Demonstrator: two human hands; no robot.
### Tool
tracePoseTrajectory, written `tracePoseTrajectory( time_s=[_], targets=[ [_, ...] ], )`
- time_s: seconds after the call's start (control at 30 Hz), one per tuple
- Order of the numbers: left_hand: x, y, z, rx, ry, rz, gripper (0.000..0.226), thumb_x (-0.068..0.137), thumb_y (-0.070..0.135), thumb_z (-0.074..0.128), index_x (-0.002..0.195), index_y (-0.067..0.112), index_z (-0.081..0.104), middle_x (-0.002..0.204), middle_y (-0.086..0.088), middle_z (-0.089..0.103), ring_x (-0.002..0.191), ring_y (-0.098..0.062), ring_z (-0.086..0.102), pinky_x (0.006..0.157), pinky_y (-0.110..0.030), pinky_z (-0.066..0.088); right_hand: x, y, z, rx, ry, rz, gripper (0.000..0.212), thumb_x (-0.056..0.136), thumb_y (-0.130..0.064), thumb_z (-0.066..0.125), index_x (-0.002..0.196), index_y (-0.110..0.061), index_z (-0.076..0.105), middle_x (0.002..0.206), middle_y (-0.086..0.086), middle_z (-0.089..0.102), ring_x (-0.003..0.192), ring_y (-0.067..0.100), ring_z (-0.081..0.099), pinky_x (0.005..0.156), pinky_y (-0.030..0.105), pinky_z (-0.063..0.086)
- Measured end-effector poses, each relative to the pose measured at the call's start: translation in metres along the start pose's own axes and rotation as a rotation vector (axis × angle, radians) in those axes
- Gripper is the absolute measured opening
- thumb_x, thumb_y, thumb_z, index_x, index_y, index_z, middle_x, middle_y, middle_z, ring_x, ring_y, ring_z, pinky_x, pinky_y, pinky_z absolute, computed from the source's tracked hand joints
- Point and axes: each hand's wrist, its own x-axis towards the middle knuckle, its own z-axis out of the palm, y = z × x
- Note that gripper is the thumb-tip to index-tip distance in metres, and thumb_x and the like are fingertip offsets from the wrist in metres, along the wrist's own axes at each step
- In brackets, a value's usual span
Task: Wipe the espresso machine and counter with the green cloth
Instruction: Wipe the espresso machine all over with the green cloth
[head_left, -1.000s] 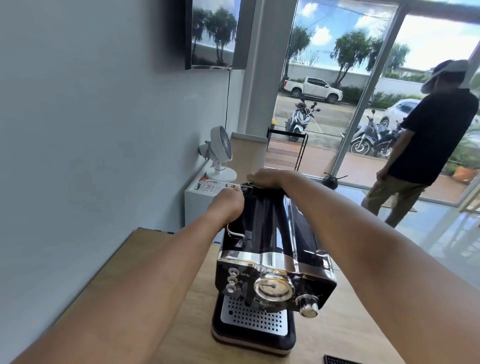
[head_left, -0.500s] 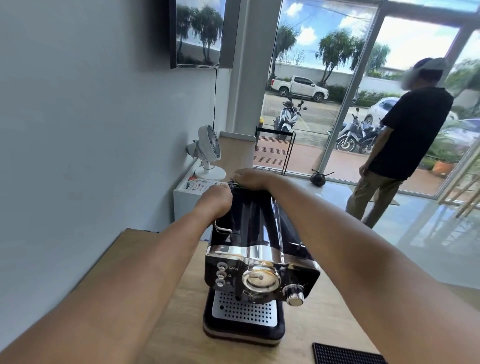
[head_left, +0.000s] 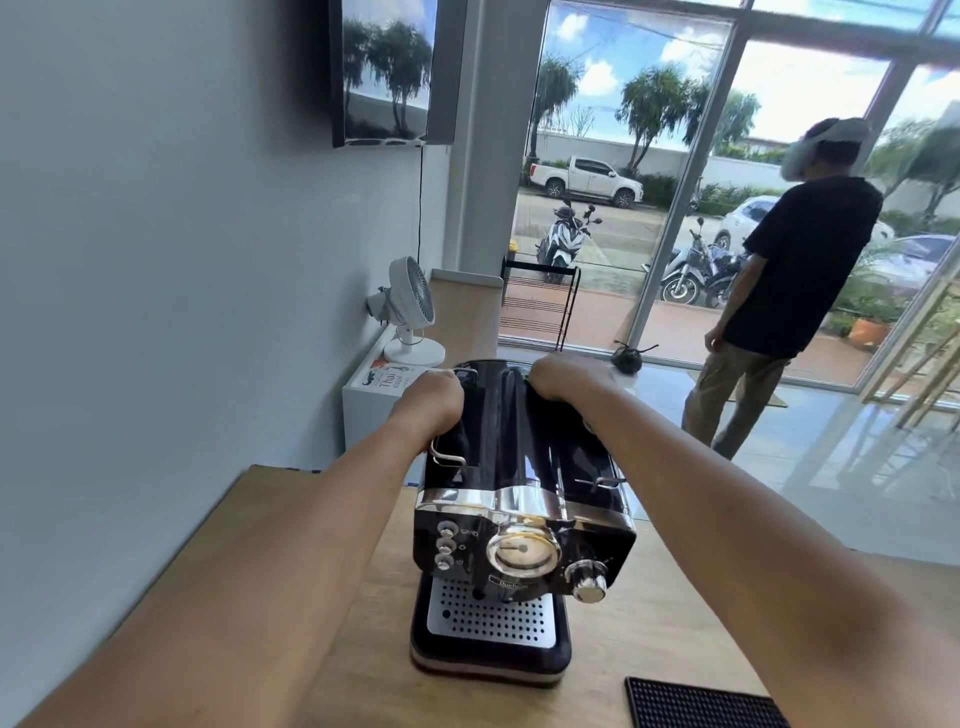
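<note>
On the counter: machine upright at the middle, dials facing 6 o'clock; mat apart at its 4 o'clock.
Left hand: fist clamped on the machine's rear left edge, 11 o'clock.
Right hand: knuckles bent over the rear top, 1 o'clock; cannot tell what the fingers hold.
Cloth: cannot be made out.
Change: right hand has slid toward 3 o'clock, away from the left; left hand and machine unmoved.
Beyond: fan at 11 o'clock; person at 2 o'clock.
</note>
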Motion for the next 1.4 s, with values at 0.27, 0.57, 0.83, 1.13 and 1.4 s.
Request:
tracePoseTrajectory(
  time_s=[0.27,0.57,0.83,1.13,1.4],
  targets=[
    [0.002,-0.002,-0.001,0.035,0.008,-0.015,0.041,0.095,0.004,0.022,0.126,-0.002,0.049,0.138,-0.023,0.047,0.127,-0.035,0.045,0.104,-0.037,0.036,-0.018,-0.02,0.006,0.198,0.107,-0.313,0.041,0.099,-0.025,0.026,0.116,-0.009,0.06,0.125,0.015,0.062,0.104,0.028,0.058,0.088,0.036,0.043],
    [-0.013,0.008,-0.006,-0.004,0.012,-0.037,0.04,0.099,0.008,0.022,0.128,-0.005,0.047,0.139,-0.026,0.045,0.128,-0.036,0.044,0.101,-0.039,0.039,-0.068,-0.023,0.013,0.205,0.146,-0.421,0.041,0.102,-0.028,0.032,0.124,-0.011,0.063,0.138,0.009,0.057,0.127,0.026,0.052,0.11,0.039,0.037],
    [-0.027,0.011,-0.011,-0.003,0.003,-0.073,0.041,0.1,0.009,0.025,0.133,-0.009,0.041,0.14,-0.028,0.043,0.128,-0.037,0.045,0.1,-0.039,0.04,-0.153,-0.016,0.027,0.228,0.2,-0.564,0.041,0.105,-0.03,0.032,0.139,-0.019,0.052,0.149,-0.006,0.045,0.143,0.01,0.03,0.117,0.029,0.017],
    [-0.04,0.013,-0.017,-0.088,0.02,-0.076,0.043,0.099,0.002,0.023,0.138,-0.007,0.037,0.144,-0.026,0.04,0.13,-0.039,0.043,0.098,-0.043,0.043,-0.211,0.005,0.051,0.432,0.327,-0.709,0.026,0.096,-0.011,0.057,0.117,-0.017,0.071,0.127,-0.009,0.065,0.126,-0.005,0.044,0.115,0.014,0.022],
    [-0.041,0.013,-0.015,-0.173,-0.009,-0.105,0.049,0.102,0.024,0.022,0.137,-0.007,0.04,0.141,-0.023,0.043,0.124,-0.037,0.047,0.095,-0.042,0.043,-0.212,0.012,0.01,1.009,0.425,-0.419,0.026,0.097,-0.011,0.054,0.092,-0.031,0.07,0.078,-0.008,0.07,0.054,-0.002,0.056,0.053,0.012,0.046]
  ],
)
